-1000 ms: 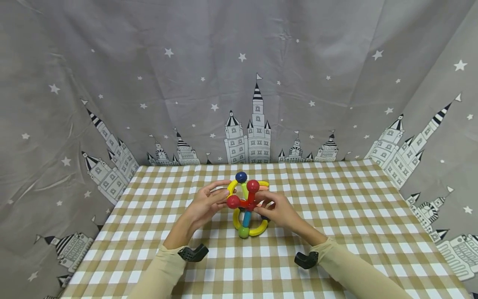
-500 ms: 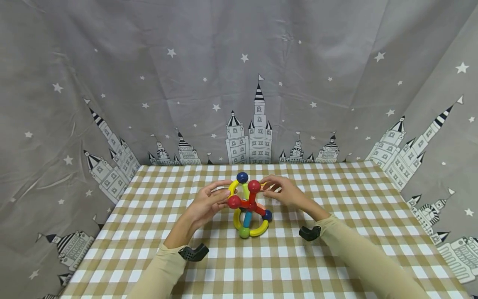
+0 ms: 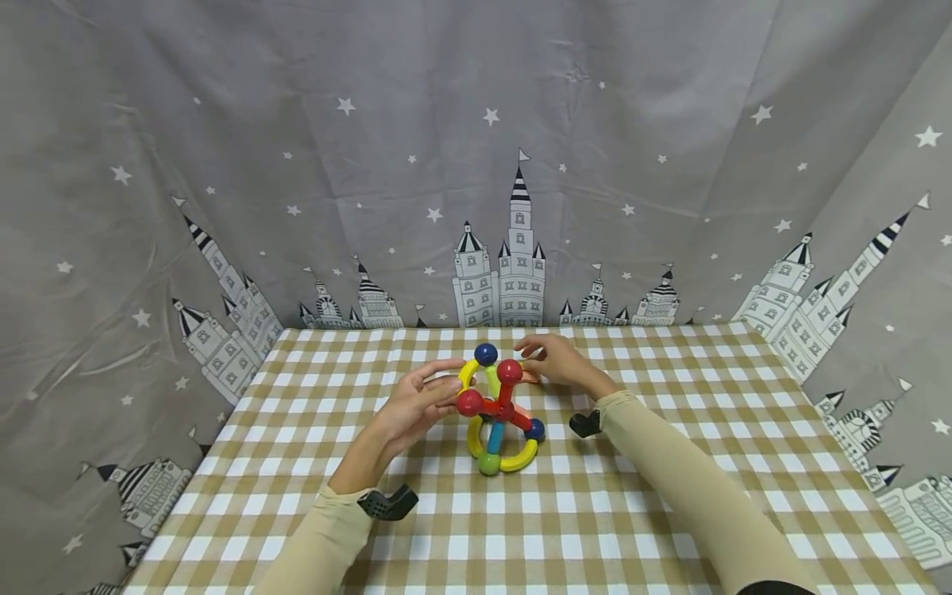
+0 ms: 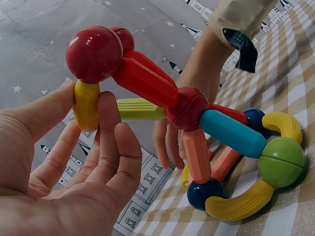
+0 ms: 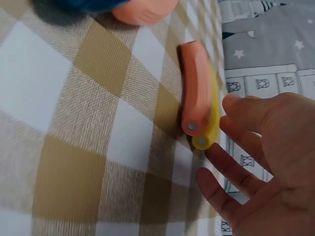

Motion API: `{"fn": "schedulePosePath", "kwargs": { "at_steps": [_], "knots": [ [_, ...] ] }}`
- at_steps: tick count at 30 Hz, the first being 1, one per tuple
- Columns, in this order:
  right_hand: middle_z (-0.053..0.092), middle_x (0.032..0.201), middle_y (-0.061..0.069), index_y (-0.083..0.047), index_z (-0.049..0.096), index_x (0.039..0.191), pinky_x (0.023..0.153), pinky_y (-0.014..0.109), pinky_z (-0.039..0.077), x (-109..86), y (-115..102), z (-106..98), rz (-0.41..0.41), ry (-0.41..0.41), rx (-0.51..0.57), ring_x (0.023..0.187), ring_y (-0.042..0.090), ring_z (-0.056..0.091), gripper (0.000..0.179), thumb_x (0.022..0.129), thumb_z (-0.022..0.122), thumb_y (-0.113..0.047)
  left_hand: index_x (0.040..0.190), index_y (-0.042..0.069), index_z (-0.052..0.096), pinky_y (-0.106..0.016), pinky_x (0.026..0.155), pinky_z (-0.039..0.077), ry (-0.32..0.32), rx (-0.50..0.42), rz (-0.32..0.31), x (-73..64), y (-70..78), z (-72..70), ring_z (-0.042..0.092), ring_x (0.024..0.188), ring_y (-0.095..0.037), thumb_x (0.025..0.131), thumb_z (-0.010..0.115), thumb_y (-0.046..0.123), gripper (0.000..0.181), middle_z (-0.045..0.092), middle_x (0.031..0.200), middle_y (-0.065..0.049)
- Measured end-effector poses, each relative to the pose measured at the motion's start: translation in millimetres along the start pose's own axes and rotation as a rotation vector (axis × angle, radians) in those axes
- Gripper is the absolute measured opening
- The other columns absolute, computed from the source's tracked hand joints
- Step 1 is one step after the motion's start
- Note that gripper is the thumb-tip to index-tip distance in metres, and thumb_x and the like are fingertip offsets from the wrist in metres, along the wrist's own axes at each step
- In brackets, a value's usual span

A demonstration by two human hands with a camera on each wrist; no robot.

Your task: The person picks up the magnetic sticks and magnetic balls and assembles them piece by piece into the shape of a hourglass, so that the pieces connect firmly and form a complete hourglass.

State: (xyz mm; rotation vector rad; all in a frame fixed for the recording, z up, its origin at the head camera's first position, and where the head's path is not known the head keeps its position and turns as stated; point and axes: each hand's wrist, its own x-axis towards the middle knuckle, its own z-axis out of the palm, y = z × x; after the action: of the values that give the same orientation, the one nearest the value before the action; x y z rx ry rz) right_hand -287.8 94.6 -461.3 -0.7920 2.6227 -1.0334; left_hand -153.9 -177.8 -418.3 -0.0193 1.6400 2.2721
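A toy structure of magnetic balls and rods stands on the table, its middle red ball (image 3: pixel 506 411) joined to red, blue, green and orange rods. My left hand (image 3: pixel 416 403) pinches a yellow curved rod (image 4: pixel 86 105) at its upper left, below a red ball (image 4: pixel 94 54). Behind the structure, my right hand (image 3: pixel 561 362) reaches with spread, loosely bent fingers. In the right wrist view those fingers are beside two loose curved rods, one orange (image 5: pixel 197 88) and one yellow (image 5: pixel 214 110), lying side by side on the cloth.
A brown and white checked cloth (image 3: pixel 297 463) covers the table. Behind it hangs a grey curtain (image 3: pixel 476 165) printed with castles and stars. At the structure's base are a green ball (image 3: pixel 488 464), a dark blue ball (image 3: pixel 535 430) and yellow curved rods (image 3: pixel 519 457).
My right hand has let go of the structure near its middle red ball and moved back to the loose rods behind it. The left hand keeps its pinch.
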Motion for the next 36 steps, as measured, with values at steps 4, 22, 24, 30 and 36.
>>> {"fn": "schedulePosePath", "kwargs": {
  "at_steps": [4,22,24,30,36],
  "knots": [
    [0.074,0.114,0.011,-0.007,0.070,0.127,0.089,0.042,0.055,7.1,4,6,0.003,-0.005,0.006,0.099,0.027,0.070,0.030,0.097,0.069,-0.010,0.143,0.002,0.051,-0.038,0.092,0.057,0.000,-0.002,0.003,0.0,-0.4,0.2,0.070,0.101,-0.023,0.101,0.066,0.007,0.045,0.062,0.135,-0.024],
    [0.073,0.113,0.013,-0.007,0.076,0.115,0.095,0.047,0.053,-3.8,9,-1,-0.006,-0.043,-0.062,0.107,0.031,0.066,0.025,0.094,0.066,0.002,0.145,0.003,0.050,-0.036,0.093,0.056,0.009,0.015,-0.007,0.3,0.3,-0.1,0.070,0.102,-0.023,0.100,0.067,0.010,0.049,0.063,0.134,-0.023],
    [0.072,0.113,0.013,-0.007,0.076,0.115,0.093,0.046,0.053,-5.1,9,-2,-0.001,-0.045,-0.065,0.105,0.029,0.066,0.026,0.093,0.065,0.002,0.145,0.002,0.049,-0.036,0.092,0.057,0.008,0.013,-0.004,-0.5,0.7,0.1,0.070,0.101,-0.023,0.101,0.067,0.010,0.048,0.066,0.129,-0.018],
    [0.069,0.112,0.013,-0.010,0.075,0.119,0.079,0.038,0.052,-13.2,3,-11,0.037,-0.060,-0.071,0.090,0.024,0.060,0.033,0.090,0.063,0.003,0.145,0.002,0.049,-0.036,0.092,0.057,0.008,0.014,-0.004,-0.2,-0.3,0.7,0.070,0.099,-0.023,0.101,0.066,0.009,0.048,0.069,0.125,-0.015],
    [0.070,0.114,0.015,-0.011,0.073,0.119,0.079,0.038,0.054,-22.8,-2,-23,0.048,-0.032,-0.055,0.089,0.024,0.065,0.033,0.091,0.063,0.003,0.144,0.002,0.050,-0.036,0.091,0.057,0.012,0.010,-0.003,0.1,0.1,0.6,0.070,0.097,-0.023,0.100,0.068,0.010,0.048,0.069,0.125,-0.015]
  ]
}}
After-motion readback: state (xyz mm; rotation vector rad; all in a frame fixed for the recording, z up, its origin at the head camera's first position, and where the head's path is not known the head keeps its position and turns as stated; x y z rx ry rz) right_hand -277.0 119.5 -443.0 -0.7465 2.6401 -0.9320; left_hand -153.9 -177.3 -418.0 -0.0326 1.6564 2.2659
